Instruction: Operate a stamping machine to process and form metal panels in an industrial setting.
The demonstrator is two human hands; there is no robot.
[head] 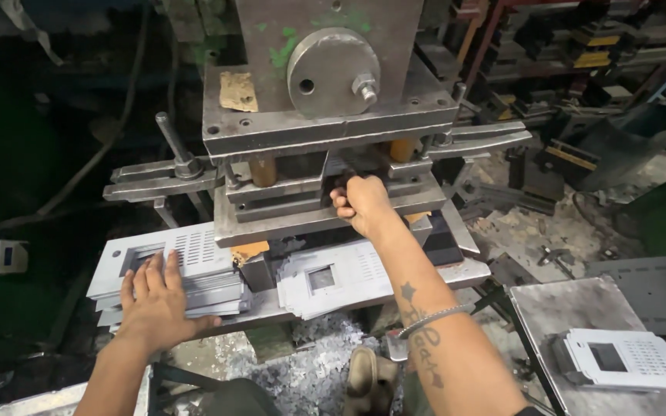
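**Right hand inside the press, left hand on the stack**

Here the right hand [362, 202] is closed in a fist at the mouth of the die [310, 192], in the gap between the upper and lower steel plates of the press [325, 115]. What the fingers clamp is dark and mostly hidden, so I cannot tell what it is. It sits straight ahead of the person, at the far end of the outstretched right forearm.

The left hand [156, 296] lies open, palm down and fingers spread, on top of a stack of grey perforated sheet-metal panels [194, 266]. This stack rests at the left end of the press bed [472, 271], its long axis running left to right along the front edge. A second, fanned pile of like panels [333, 279], each with a square window cut in it, lies near the middle of the bed, below the right wrist and between the two hands. The left hand is the nearer one to the stack, the right to the die.

A steel side table [549, 308] stands at lower right, with one more panel [626, 358] near its front corner. Metal scrap [310, 370] litters the floor under the bed, and dark racks of tooling [572, 46] fill the room behind on the right.
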